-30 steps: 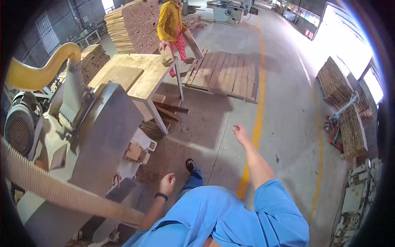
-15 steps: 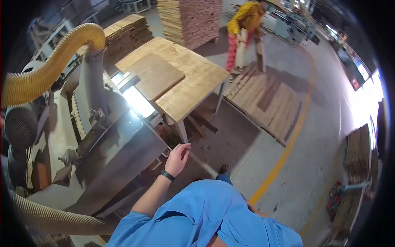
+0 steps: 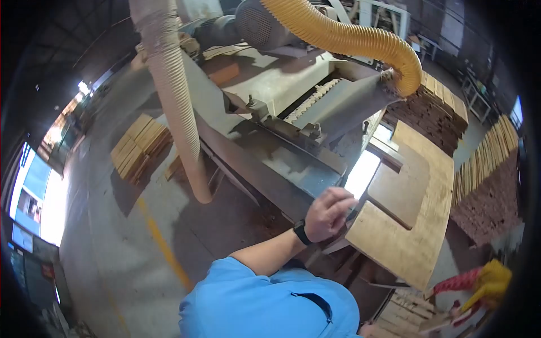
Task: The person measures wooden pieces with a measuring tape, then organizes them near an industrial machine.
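My left hand (image 3: 329, 216), with a dark band on its wrist, hovers near the front edge of a grey machine (image 3: 282, 169) and the near corner of a wooden table (image 3: 389, 239). Its fingers are loosely curled in, and nothing shows in them. A flat brown board (image 3: 397, 194) lies on the tabletop, beside a brightly lit strip (image 3: 362, 173) at the machine's end. Of my right hand (image 3: 367, 329) only a small patch of skin appears at the bottom edge, past my blue shirt; its fingers are hidden.
A yellow hose (image 3: 349, 35) arches over the machine, and a pale ribbed hose (image 3: 179, 101) hangs at its left. Wood stacks stand left (image 3: 140, 143) and right (image 3: 489, 188). At the lower right a person in yellow (image 3: 491, 287) handles wood by a slatted pallet (image 3: 403, 315).
My view has swung left, so the machine now fills the middle and the table sits at the right. My left hand has curled more and appears closer to the table's corner.
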Tool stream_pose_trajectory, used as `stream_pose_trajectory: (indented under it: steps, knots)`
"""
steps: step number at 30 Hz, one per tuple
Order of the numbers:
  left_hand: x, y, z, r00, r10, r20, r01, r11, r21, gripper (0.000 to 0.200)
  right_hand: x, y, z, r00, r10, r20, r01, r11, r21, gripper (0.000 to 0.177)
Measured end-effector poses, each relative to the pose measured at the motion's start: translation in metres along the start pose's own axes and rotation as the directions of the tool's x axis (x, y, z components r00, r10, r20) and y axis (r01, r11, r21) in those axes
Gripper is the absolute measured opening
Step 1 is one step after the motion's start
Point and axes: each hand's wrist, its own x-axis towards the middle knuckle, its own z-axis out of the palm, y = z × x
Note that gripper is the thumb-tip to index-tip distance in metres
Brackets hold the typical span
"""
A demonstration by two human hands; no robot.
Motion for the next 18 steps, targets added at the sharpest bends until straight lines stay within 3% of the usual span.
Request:
stream_pose_trajectory:
  steps: [1, 3, 4, 5, 6, 9, 10, 11, 14, 15, 16, 18]
  knots:
    - [0.010, 0.002, -0.012, 0.999, -0.012, -0.043, 0.015, 0.998, 0.058, 0.037, 0.035, -0.022, -0.034, 0.953, -0.258, -0.157, 0.200, 0.928, -0.313, 0.023]
    - [0.014, 0.002, -0.004, 0.994, -0.047, -0.094, 0.061, 0.986, 0.153, 0.035, 0.080, -0.132, -0.098, 0.971, -0.128, -0.204, 0.067, 0.957, -0.282, 0.029]
    - [0.016, 0.001, 0.001, 0.992, -0.062, -0.112, 0.083, 0.978, 0.192, 0.034, 0.153, -0.105, -0.107, 0.945, -0.206, -0.254, 0.119, 0.940, -0.320, 0.037]
    - [0.018, 0.002, 0.006, 0.990, -0.083, -0.111, 0.107, 0.968, 0.229, 0.032, 0.161, -0.154, -0.126, 0.934, -0.239, -0.267, 0.203, 0.967, -0.156, 0.034]
    - [0.018, 0.001, 0.012, 0.988, -0.099, -0.117, 0.126, 0.961, 0.247, 0.032, 0.211, -0.154, -0.132, 0.906, -0.325, -0.272, 0.286, 0.942, -0.173, 0.035]
    - [0.020, -0.005, 0.025, 0.983, -0.131, -0.131, 0.167, 0.933, 0.318, 0.030, 0.256, -0.215, -0.123, 0.914, -0.333, -0.233, 0.387, 0.888, 0.248, 0.034]
    - [0.021, -0.007, 0.028, 0.981, -0.138, -0.139, 0.178, 0.923, 0.341, 0.030, 0.262, -0.227, -0.112, 0.912, -0.337, -0.233, 0.402, 0.844, 0.355, 0.034]
    - [0.021, -0.010, 0.031, 0.979, -0.146, -0.141, 0.188, 0.917, 0.353, 0.030, 0.254, -0.240, -0.100, 0.911, -0.349, -0.220, 0.407, 0.849, 0.339, 0.034]
    - [0.018, -0.021, 0.043, 0.975, -0.189, -0.116, 0.219, 0.905, 0.365, 0.032, 0.218, -0.255, -0.071, 0.918, -0.378, -0.124, 0.396, 0.896, 0.199, 0.034]
    - [0.016, -0.023, 0.045, 0.979, -0.184, -0.090, 0.204, 0.900, 0.384, 0.032, 0.221, -0.234, -0.050, 0.905, -0.405, -0.135, 0.421, 0.897, 0.137, 0.034]
    - [0.016, -0.026, 0.047, 0.983, -0.171, -0.072, 0.185, 0.898, 0.398, 0.033, 0.190, -0.246, -0.046, 0.899, -0.409, -0.160, 0.435, 0.878, 0.200, 0.031]
    - [0.014, -0.026, 0.050, 0.980, -0.189, -0.068, 0.201, 0.903, 0.380, 0.034, 0.154, -0.256, -0.046, 0.906, -0.390, -0.165, 0.406, 0.911, 0.074, 0.026]
